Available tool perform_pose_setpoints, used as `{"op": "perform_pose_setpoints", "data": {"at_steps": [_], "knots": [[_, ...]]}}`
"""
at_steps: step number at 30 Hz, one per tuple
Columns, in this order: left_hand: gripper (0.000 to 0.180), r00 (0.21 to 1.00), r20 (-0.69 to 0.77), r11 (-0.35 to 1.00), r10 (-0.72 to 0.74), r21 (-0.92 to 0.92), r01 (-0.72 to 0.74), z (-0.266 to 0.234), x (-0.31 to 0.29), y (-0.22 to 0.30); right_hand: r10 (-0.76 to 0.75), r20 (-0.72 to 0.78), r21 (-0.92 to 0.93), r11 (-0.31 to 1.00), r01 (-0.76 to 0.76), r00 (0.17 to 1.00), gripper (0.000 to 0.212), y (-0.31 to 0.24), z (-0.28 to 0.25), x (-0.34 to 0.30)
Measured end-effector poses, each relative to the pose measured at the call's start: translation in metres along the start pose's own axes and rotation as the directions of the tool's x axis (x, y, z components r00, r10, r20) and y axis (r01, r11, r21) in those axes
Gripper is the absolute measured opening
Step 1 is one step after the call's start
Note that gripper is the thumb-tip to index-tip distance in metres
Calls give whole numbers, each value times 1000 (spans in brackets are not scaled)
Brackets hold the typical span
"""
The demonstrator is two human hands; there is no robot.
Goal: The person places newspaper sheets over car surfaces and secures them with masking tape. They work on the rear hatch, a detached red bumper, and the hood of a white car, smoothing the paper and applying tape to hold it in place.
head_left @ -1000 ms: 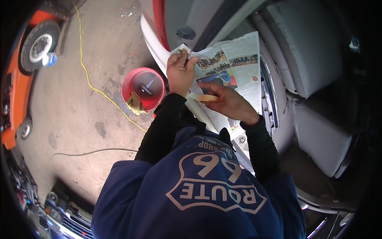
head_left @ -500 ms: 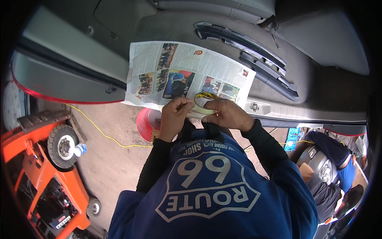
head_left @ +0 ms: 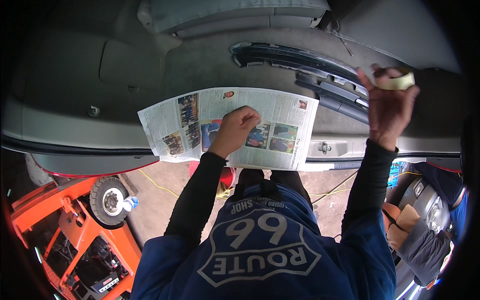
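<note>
1. Head view: the newspaper sheet [head_left: 212, 107] lies across the vehicle's rear sill [head_left: 357, 146], its lower edge overhanging; it is off-white, with narrow print columns, colour photographs and two small portraits.
2. Head view: the left hand [head_left: 234, 131] is over the sheet, fingers curled; I cannot tell whether they pinch anything.
3. Head view: the right hand [head_left: 391, 112], raised right of the dark trim pieces [head_left: 290, 56], has its fingers grasping a pale-yellow tape roll [head_left: 400, 83], blurred and ring-shaped.
</note>
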State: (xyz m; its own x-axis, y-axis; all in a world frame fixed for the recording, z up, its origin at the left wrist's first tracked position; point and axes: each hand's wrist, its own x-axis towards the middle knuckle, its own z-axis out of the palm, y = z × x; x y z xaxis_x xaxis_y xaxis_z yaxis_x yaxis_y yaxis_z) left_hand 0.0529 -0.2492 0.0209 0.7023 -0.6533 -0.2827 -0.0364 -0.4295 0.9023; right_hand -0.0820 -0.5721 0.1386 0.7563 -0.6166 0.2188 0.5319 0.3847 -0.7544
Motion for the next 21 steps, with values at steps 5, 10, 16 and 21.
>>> {"op": "perform_pose_setpoints", "data": {"at_steps": [5, 10, 16, 21], "knots": [[9, 967, -100, 850, 234, 505, -153, 7, 84, -20, 423, 192, -885, 464, -30, 885, 22, 154, -34, -59], [8, 979, -153, 739, 132, 674, 6, -16, 115, -46, 465, 305, -949, 78, 305, 831, 37, 249, -38, -93], [6, 998, 20, 797, 54, 601, -55, -45, 147, -54, 552, 274, -943, -6, 332, 788, 38, 265, -36, -96], [10, 979, 189, 832, -80, 553, -39, -56, 167, -54, 510, 284, -950, 38, 309, 812, 38, 263, -39, -97]]}}
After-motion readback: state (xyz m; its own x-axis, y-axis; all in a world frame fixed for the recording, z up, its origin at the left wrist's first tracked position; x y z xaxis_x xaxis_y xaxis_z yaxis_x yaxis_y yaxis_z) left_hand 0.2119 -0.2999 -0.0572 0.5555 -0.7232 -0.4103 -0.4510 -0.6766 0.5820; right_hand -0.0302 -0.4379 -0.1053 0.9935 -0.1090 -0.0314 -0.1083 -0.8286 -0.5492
